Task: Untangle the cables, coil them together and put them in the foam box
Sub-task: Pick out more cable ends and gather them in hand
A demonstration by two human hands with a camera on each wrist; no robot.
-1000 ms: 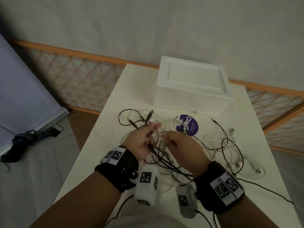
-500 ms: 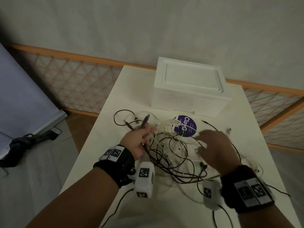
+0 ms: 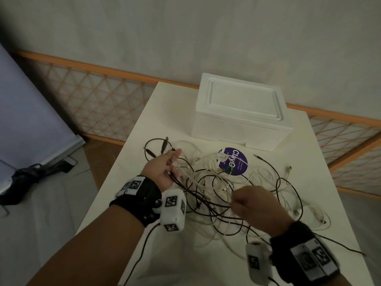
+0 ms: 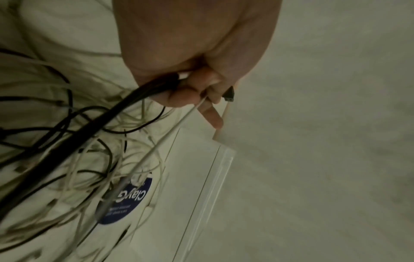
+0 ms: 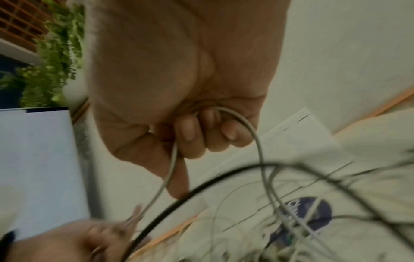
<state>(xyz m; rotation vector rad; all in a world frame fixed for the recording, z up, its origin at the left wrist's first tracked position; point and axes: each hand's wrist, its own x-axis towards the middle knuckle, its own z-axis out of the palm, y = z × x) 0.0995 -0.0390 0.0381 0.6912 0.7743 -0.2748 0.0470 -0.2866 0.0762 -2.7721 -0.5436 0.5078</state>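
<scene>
A tangle of black and white cables (image 3: 214, 188) lies across the middle of the white table (image 3: 338, 172). My left hand (image 3: 165, 168) is lifted at the tangle's left side and grips a bundle of black cables (image 4: 125, 106) plus a white one. My right hand (image 3: 253, 205) is over the tangle's near right part, fingers curled round a white cable (image 5: 253, 131) that loops out of the fist. The white foam box (image 3: 241, 112) stands shut with its lid on at the far side of the table, beyond both hands.
A round purple sticker (image 3: 235, 164) lies under cables just in front of the box. Loose cable ends trail toward the table's right edge (image 3: 288, 170). An orange lattice fence (image 3: 92, 96) runs behind the table; a dark item lies on the floor (image 3: 31, 174) at left.
My right hand went out to the right over the cables, then came back nearer and leftward, now gripping a white cable. The left hand kept its hold on the bundle.
</scene>
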